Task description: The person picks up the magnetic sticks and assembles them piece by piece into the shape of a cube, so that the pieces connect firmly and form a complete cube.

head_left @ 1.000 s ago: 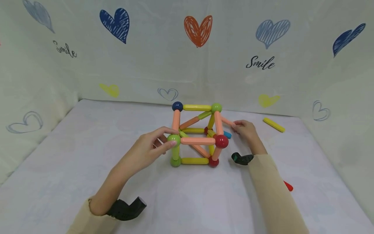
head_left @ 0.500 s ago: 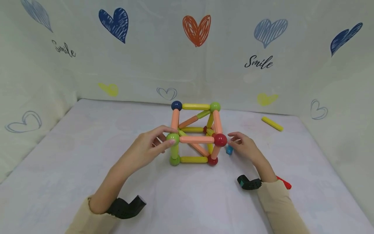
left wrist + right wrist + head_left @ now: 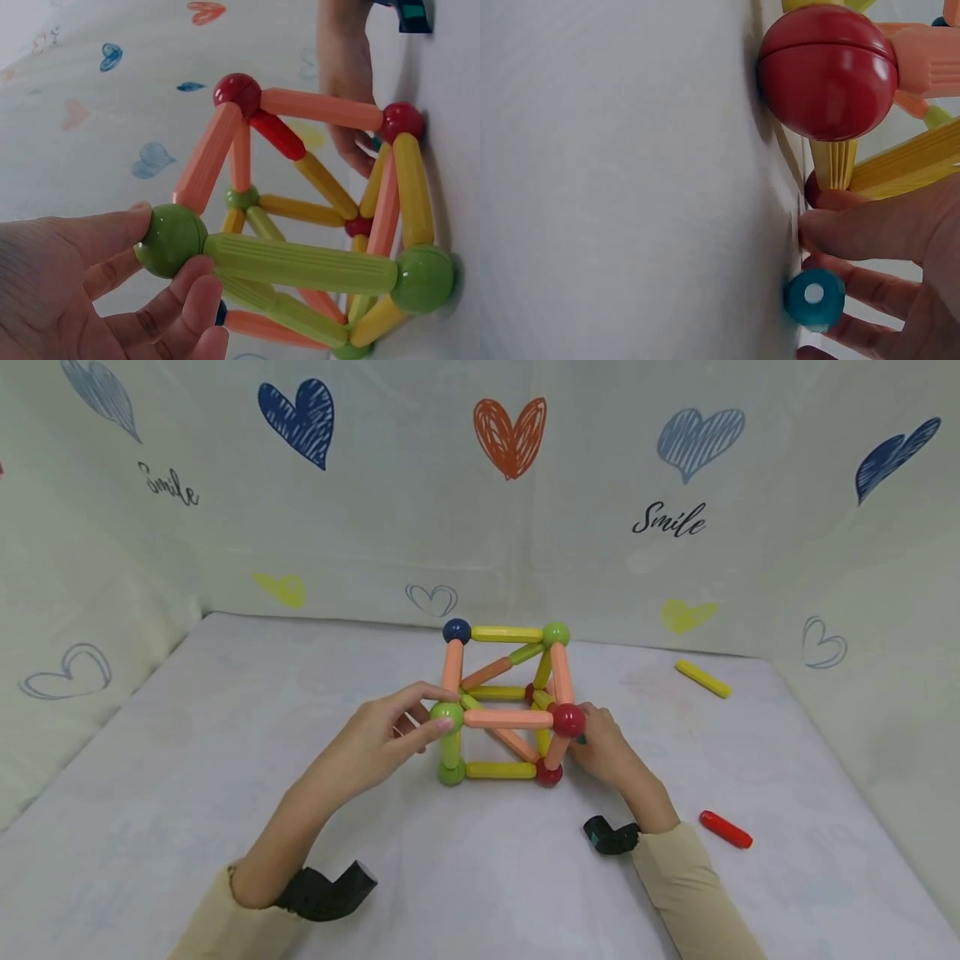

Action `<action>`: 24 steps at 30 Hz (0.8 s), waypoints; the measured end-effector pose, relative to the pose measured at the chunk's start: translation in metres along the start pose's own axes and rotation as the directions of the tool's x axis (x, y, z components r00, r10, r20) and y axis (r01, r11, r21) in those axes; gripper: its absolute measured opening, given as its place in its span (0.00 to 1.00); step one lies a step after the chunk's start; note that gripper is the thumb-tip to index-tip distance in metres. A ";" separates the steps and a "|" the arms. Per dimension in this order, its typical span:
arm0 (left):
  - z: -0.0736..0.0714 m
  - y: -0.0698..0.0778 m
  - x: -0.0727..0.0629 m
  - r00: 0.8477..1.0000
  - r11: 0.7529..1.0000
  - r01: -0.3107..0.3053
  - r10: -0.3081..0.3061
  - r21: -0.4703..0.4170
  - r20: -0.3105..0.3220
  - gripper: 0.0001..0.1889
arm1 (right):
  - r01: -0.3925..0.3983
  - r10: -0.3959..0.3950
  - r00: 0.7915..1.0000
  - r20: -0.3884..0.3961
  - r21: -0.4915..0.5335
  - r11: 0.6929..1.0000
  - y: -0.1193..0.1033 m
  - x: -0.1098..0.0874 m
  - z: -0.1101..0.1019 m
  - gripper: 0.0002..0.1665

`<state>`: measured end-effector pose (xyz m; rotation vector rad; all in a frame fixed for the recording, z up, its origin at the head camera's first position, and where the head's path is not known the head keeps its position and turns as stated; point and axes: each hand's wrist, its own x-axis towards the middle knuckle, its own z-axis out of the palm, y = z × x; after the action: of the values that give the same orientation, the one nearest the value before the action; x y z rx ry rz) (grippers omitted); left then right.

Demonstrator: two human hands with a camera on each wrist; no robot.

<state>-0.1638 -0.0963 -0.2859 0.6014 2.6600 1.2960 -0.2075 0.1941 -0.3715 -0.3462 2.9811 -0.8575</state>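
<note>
A box-shaped frame of magnetic sticks and balls stands on the table, with a salmon stick along its near top edge. At its near top left corner, my left hand pinches a green ball between thumb and fingers. My right hand is low at the frame's right side, partly behind a red ball. In the right wrist view, a short blue stick lies on the table against those fingers, its round end toward the camera. The right thumb is apart from the stick, near a lower yellow stick.
A loose yellow stick lies at the back right of the table. A loose red stick lies nearer, right of the right forearm. Behind the table hangs a white cloth printed with hearts. Black wrist cameras stick out below both sleeves.
My right hand let go of a salmon stick at the frame's back right, drew nearer, then moved left and down to the blue stick. The left hand has kept its hold.
</note>
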 end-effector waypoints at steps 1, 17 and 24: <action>0.000 0.000 0.000 1.000 1.000 0.000 0.000 -0.002 0.001 0.17 | -0.008 0.008 1.000 0.000 -0.015 1.000 0.001 0.000 0.000 0.19; 0.000 0.000 0.001 1.000 1.000 -0.004 0.004 -0.005 0.003 0.17 | -0.041 0.041 0.999 -0.018 -0.025 0.999 0.010 0.001 -0.001 0.15; 0.000 0.000 0.001 1.000 1.000 0.001 -0.001 -0.005 0.006 0.17 | -0.098 0.103 0.991 -0.082 0.062 0.993 0.003 -0.005 -0.015 0.12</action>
<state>-0.1650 -0.0959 -0.2857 0.6031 2.6512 1.2977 -0.2045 0.2056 -0.3605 -0.1607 3.0125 -0.9700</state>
